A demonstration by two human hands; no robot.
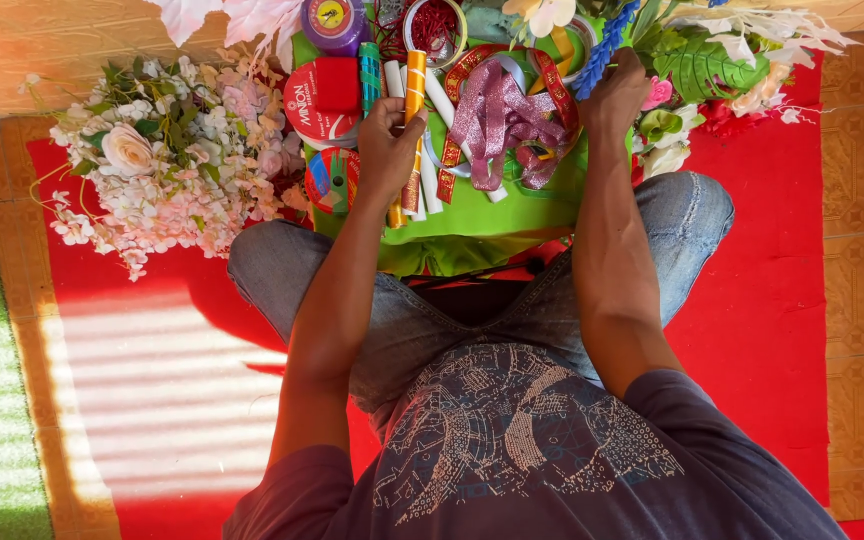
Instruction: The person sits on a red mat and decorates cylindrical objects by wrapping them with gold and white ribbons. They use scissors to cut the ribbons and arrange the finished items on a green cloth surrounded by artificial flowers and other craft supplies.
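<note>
Your left hand (389, 150) clenches a slim orange-gold paper roll (414, 95), upright among white ones; your right hand (612, 100) grips blue flower stems (604, 50).

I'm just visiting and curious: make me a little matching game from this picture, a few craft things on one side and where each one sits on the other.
Things:
1. orange roll
2. pink glitter ribbon
3. white and pink flower bunch
4. green cloth

Places:
A. on the red mat, beside the person's left knee
B. under the rolls and ribbons
C. gripped in the left hand
D. between the two hands, left of the right hand

Pairs: 1-C, 2-D, 3-A, 4-B
</note>
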